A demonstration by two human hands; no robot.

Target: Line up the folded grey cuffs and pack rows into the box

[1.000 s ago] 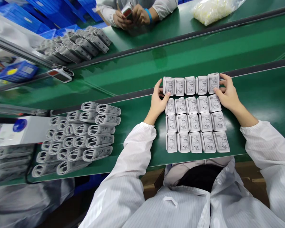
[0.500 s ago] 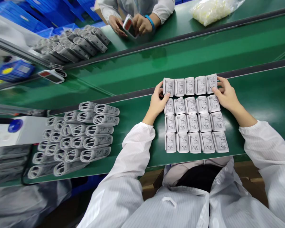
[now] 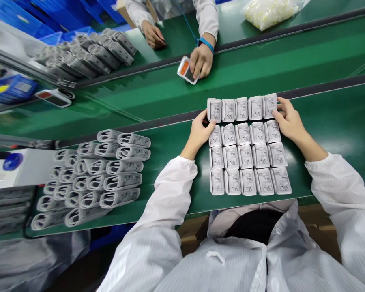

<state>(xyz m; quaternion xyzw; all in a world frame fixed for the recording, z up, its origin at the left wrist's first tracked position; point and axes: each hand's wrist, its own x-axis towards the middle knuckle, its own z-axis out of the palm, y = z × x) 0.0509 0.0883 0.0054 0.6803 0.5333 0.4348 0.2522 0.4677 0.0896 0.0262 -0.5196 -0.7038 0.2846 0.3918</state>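
Several pale grey folded cuffs (image 3: 246, 157) with printed line drawings lie in neat rows on the green table in front of me. At the left end of the farthest row (image 3: 241, 110), my left hand (image 3: 200, 129) is closed with its thumb on the near side and fingers behind. My right hand (image 3: 288, 117) grips the same row's right end, thumb in front and fingers curled around the far side. The row is held between both hands, slightly apart from the row below. Part of the fingers on each hand is hidden behind the cuffs.
Looped grey cuffs (image 3: 121, 166) lie grouped at left, beside a white box (image 3: 33, 166) with a blue round part. Beyond the green conveyor (image 3: 134, 95), a co-worker's hand (image 3: 201, 61) holds a small white device (image 3: 185, 71). A plastic bag (image 3: 269, 14) lies farther back.
The co-worker's hand has brought the white device down and toward the conveyor, and their other hand has let go of it. My hands and the row between them have barely moved.
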